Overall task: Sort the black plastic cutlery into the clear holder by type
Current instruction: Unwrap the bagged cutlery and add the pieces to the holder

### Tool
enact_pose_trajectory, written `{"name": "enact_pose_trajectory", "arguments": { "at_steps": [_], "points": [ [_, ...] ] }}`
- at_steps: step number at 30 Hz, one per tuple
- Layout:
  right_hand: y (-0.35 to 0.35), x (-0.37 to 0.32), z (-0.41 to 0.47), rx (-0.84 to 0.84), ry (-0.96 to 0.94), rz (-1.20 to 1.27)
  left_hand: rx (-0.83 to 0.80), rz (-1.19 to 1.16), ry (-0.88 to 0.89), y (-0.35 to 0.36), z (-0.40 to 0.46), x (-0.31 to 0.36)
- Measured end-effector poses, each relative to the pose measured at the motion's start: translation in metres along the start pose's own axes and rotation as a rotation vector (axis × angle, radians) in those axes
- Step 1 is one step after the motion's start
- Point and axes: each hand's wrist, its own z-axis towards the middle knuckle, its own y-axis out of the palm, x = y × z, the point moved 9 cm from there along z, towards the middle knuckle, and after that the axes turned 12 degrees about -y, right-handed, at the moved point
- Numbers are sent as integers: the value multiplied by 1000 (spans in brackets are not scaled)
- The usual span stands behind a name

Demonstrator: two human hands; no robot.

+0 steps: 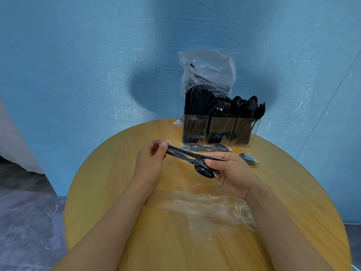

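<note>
Above the round wooden table [109, 192] I hold a set of black cutlery in a clear wrapper [181, 154]. My left hand [150, 159] pinches the wrapper's handle end. My right hand [232, 173] grips the other end, where a black spoon bowl [204, 171] sticks out below my thumb. The clear holder [220, 132] stands at the table's far edge with three compartments, each packed with black cutlery: flat blades at left, spoons in the middle and at right. Two more wrapped sets lie in front of it, one [207, 148] behind my hands and one [249, 158] to the right.
A clear plastic bag [207, 73] with more black cutlery leans against the blue wall behind the holder. Several empty clear wrappers [211, 210] lie crumpled on the table between my forearms. The floor drops away left of the table.
</note>
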Motion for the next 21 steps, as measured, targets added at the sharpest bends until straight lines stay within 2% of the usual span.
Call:
{"name": "enact_pose_trajectory", "arguments": {
  "at_steps": [3,6,9,12,16,21],
  "points": [
    [-5,-1,1,62,-17,39,-1,-47,-19,-1,3,-3],
    [-23,-5,2,259,-80,36,-9,-118,-65,-1,6,-8],
    [-41,-13,0,435,-181,-114,-27,-94,-72,1,4,-10],
    [-50,-20,-3,522,-263,-276,-48,-80,-64,4,3,-10],
    [-44,-32,-4,492,-374,-520,-15,-92,-68,1,3,-11],
    [-30,-30,-1,418,-380,-715,76,-108,-67,-11,4,-14]
  ]
}}
